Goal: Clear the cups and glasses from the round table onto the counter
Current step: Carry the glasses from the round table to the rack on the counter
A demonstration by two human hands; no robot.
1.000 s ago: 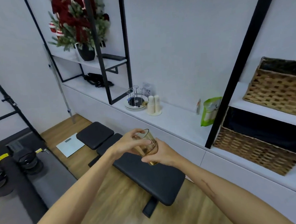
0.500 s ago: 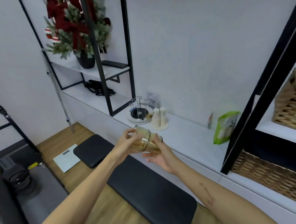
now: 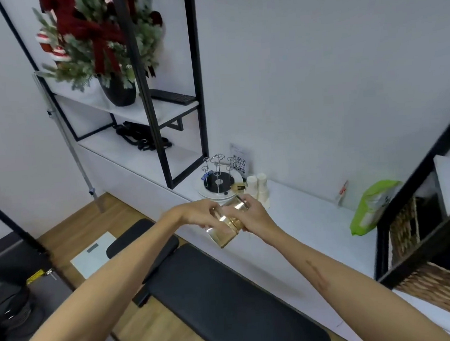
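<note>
Your bare worktop [image 3: 299,218] runs open between the paper cups [image 3: 258,188] and the green bag [image 3: 370,208], cup rack [image 3: 219,180] stands just left of the cups, black shelf post [image 3: 418,207] slants across your right, padded seat [image 3: 227,298] lies below your forearms.

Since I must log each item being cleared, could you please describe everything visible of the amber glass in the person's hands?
The amber-tinted clear glass looks like two tumblers nested or being pulled apart, blurred by motion. It is tilted, one end toward the lower left, held in the air above the black padded bench, short of the white counter. The left hand and right hand both grip it.
</note>
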